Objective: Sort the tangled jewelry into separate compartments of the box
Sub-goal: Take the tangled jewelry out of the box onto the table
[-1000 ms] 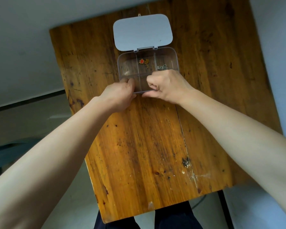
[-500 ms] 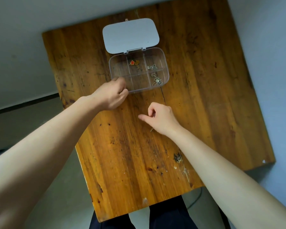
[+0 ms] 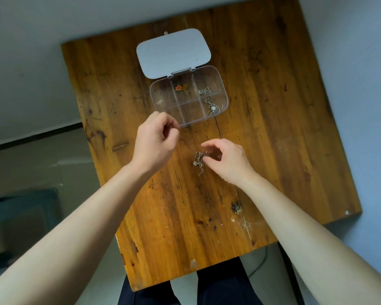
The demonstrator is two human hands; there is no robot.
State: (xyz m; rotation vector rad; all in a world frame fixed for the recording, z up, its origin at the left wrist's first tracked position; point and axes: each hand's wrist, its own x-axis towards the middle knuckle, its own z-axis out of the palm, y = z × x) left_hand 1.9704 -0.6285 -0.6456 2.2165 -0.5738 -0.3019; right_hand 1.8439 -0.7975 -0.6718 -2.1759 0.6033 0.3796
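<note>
A clear plastic box (image 3: 225,100) with six compartments lies open on the wooden table (image 3: 273,128), its grey lid (image 3: 173,51) folded back. A red and gold charm (image 3: 181,88) sits in the far middle compartment. A small silver piece (image 3: 205,91) lies in the far right one, and a silver chain with a pendant (image 3: 213,106) in the near right one. A tangled silver chain (image 3: 198,161) rests on the table. My right hand (image 3: 227,160) pinches its top end. My left hand (image 3: 155,139) hovers near the box's front left corner, fingers curled, nothing visible in it.
The table's near edge (image 3: 185,280) lies just above my dark-trousered legs (image 3: 185,293). A dark scuff and white paint flecks (image 3: 236,208) mark the wood near my right forearm. Grey floor surrounds the table, with a dark object (image 3: 20,219) at the left.
Both hands came back from the box. My right hand left the silver pendant chain in the near right compartment, then moved toward me and pinched the tangled chain on the table.
</note>
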